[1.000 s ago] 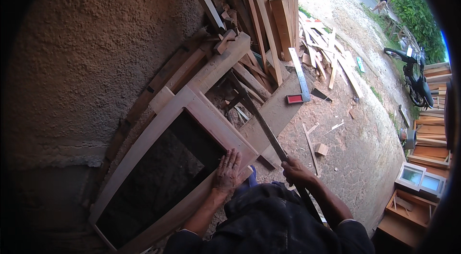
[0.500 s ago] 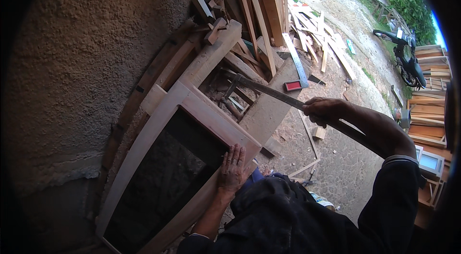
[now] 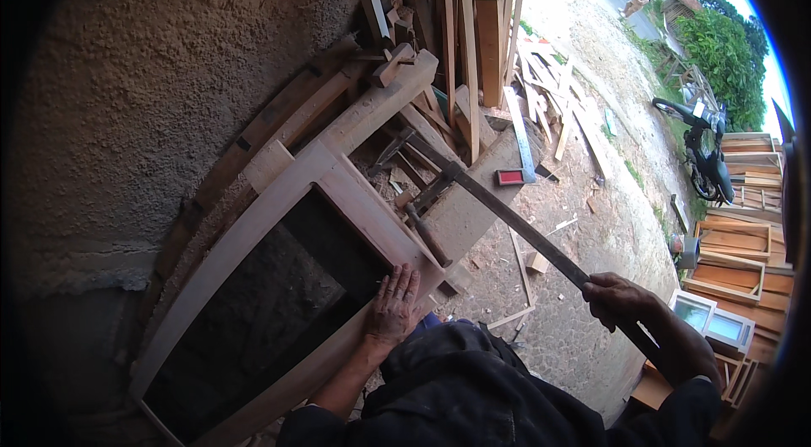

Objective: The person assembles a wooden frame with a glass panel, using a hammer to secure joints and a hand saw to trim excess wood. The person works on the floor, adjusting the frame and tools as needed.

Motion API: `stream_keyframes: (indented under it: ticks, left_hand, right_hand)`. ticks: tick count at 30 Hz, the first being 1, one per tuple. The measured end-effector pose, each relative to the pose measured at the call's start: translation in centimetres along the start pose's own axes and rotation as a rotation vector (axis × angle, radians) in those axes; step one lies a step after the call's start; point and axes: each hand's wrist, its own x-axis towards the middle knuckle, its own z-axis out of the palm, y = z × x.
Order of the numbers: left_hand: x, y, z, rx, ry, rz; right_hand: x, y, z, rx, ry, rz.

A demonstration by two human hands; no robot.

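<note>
My left hand [image 3: 394, 305] lies flat, fingers stretched, on the near right corner of a pale wooden window or door frame [image 3: 317, 161] with a dark panel [image 3: 245, 312]. My right hand [image 3: 621, 301] is closed around the long metal bar of a bar clamp [image 3: 524, 227], toward its lower right end. The clamp slants up to the left, its jaws beyond the frame's right edge. A screw handle [image 3: 429, 237] hangs from the sliding jaw, close to that edge. Whether the jaws touch the frame I cannot tell.
Thick timber beams [image 3: 473, 193] support the frame. On one lies a try square [image 3: 519, 143] with a red-faced stock. A rough wall [image 3: 203, 50] rises at left; long boards [image 3: 490, 50] lean at the back. Scrap wood [image 3: 566, 100] litters the ground. A motorcycle [image 3: 705, 151] stands far right.
My right hand has moved down and right, farther along the bar from the jaws. The clamp's sliding jaw and screw handle show more plainly. My left hand stays on the frame; the view has shifted.
</note>
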Motion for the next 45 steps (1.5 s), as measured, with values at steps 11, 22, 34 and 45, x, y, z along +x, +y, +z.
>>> stream_keyframes:
  ticks: [11, 22, 34, 45]
  left_hand:
    - [2.4, 3.6, -0.5, -0.404, 0.285, -0.074]
    - [9.1, 18.1, -4.4, -1.971, 0.347, -0.728]
    - [0.6, 18.0, 0.0, -2.032, 0.443, -0.685]
    - [-5.7, 16.8, 5.4, -2.061, 0.462, -0.745]
  right_hand:
    - [-3.7, 16.4, 7.4, -0.064, 0.398, -0.245]
    - [2.3, 34.0, 20.1, -0.358, 1.131, -0.79]
    - [7.4, 42.9, 23.9, -0.093, 0.875, -0.699]
    - [12.7, 38.6, 24.2, -0.152, 0.642, -0.766]
